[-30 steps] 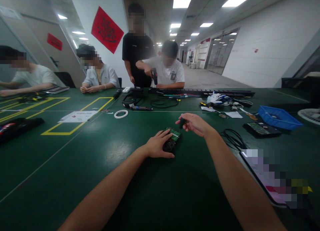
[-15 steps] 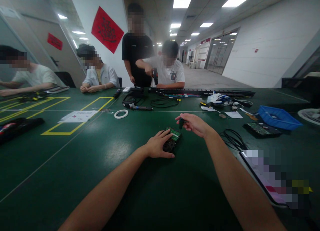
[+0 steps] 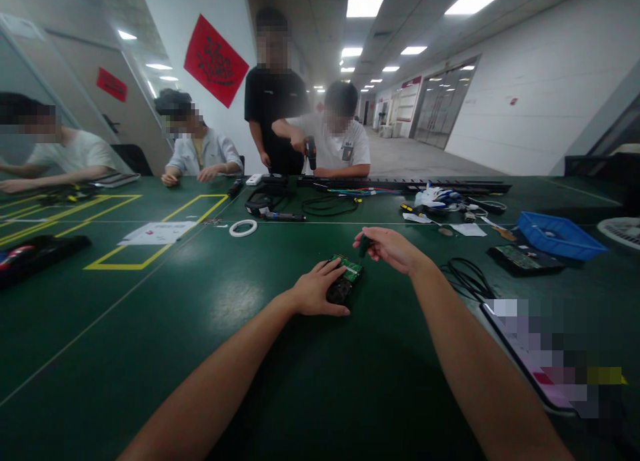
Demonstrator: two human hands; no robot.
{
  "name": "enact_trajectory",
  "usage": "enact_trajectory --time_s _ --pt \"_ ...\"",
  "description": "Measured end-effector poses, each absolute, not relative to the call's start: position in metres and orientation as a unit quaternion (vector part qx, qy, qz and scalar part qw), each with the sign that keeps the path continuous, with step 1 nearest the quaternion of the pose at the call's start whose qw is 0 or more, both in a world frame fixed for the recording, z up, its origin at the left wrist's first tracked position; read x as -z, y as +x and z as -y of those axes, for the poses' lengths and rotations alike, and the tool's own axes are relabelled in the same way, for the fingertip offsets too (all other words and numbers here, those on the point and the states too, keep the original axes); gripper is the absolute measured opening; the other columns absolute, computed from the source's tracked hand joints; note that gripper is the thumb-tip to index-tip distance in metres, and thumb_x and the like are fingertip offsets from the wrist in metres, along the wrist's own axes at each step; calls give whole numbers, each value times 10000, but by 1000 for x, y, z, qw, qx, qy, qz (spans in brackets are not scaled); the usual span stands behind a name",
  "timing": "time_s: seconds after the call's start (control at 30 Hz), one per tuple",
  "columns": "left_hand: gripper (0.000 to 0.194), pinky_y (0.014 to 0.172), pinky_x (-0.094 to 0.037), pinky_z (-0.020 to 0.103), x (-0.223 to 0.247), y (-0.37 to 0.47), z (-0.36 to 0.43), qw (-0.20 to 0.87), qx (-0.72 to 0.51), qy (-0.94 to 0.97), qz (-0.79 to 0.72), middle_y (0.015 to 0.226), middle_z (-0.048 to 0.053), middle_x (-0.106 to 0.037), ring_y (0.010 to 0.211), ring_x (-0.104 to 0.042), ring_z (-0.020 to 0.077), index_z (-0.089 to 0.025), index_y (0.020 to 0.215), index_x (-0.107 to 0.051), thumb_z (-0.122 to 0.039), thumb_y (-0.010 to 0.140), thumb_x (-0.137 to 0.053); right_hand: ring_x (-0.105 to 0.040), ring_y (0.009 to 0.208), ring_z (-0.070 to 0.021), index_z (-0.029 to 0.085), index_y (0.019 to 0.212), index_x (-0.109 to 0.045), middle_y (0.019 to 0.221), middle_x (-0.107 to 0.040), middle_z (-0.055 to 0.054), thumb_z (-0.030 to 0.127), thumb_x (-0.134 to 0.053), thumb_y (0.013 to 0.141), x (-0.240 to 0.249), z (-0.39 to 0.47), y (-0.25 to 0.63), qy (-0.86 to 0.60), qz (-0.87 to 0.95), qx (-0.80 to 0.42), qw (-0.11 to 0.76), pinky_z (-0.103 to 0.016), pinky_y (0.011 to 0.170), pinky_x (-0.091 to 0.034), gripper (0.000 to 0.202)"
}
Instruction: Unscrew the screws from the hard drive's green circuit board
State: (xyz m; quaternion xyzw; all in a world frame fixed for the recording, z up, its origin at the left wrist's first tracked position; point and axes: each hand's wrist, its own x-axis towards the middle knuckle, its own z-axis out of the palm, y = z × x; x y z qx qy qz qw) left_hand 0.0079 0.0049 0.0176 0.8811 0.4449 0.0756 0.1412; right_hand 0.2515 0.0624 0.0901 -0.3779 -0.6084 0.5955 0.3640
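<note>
A small black device with a green circuit board (image 3: 353, 268) lies on the green table, a little right of the middle. Spread over its left side is my left hand (image 3: 319, 289), which presses it down with the thumb along the near edge. My right hand (image 3: 387, 248) is just to the right and above the board, its fingers closed round a small dark green tool (image 3: 365, 244). The lower tip of that tool is hard to make out near the board's far right corner.
At the right are a tablet (image 3: 530, 361), black cables (image 3: 467, 278), another circuit board (image 3: 525, 258) and a blue tray (image 3: 563, 234). A white ring (image 3: 243, 228) lies to the left. Across the table, a person holds a power drill (image 3: 311, 152); other people are nearby.
My two hands and the board are nearly where they were. A person at the far left side of the table has moved their hands apart.
</note>
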Motion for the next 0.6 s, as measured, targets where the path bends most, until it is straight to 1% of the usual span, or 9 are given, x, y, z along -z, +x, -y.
enact_trajectory --time_s 0.13,0.37,0.5,0.6 --pt "1145 1187 -225 541 -18 8 -5 141 -74 883 -442 1656 43 -96 1496 -122 386 -305 1574 -186 -861 659 -594 -508 574 -114 164 946 -684 969 -723 -119 444 -588 908 -90 -62 251 -378 607 -596 365 -235 450 -371 298" --pt "1137 1184 -226 545 -19 9 -4 144 -70 881 -446 1656 34 -98 1492 -131 395 -324 1572 -182 -848 658 -611 -502 565 -107 162 953 -670 949 -718 -107 444 -599 905 -90 -62 251 -381 604 -600 362 -231 441 -364 294" --pt "1147 1186 -225 543 -19 9 -5 145 -72 881 -444 1655 32 -103 1493 -129 392 -322 1574 -176 -853 654 -609 -507 570 -114 164 948 -665 966 -719 -118 443 -591 910 -89 -62 251 -382 602 -601 362 -238 444 -373 291" --pt "1151 1181 -229 556 -19 9 -5 147 -68 880 -446 1656 31 -97 1493 -127 394 -325 1576 -163 -854 654 -606 -495 564 -108 167 940 -661 995 -719 -122 438 -585 911 -91 -61 250 -383 602 -601 360 -233 433 -356 283"
